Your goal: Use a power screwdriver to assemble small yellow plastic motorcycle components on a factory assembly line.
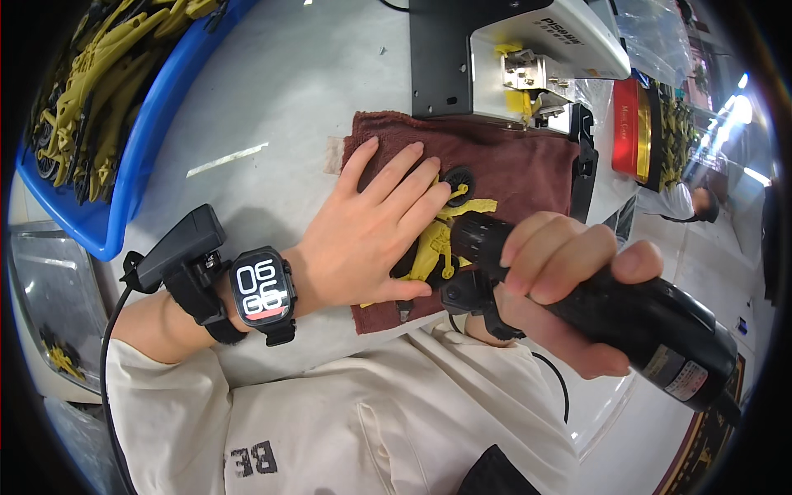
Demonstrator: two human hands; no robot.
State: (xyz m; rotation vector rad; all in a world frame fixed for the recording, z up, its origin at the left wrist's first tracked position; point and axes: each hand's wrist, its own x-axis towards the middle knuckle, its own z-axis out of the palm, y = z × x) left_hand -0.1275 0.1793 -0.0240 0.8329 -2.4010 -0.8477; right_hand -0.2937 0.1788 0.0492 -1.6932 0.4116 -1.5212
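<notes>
My left hand lies flat, fingers spread, over a yellow toy piece that looks like a small motorbike, with a black wheel beside the fingertips. Much of the toy is hidden under the palm. Beneath both is a folded maroon cloth. My right hand grips a black electric screwdriver, its fingers wrapped round the body. The driver's nose points left and down at the toy; whether its tip touches a screw cannot be made out.
A blue bin heaped with yellow and black toy parts stands at the far left. Beyond the cloth sits a white and black machine. A red box stands to its right. At the left edge is a clear tray. Another person shows at far right.
</notes>
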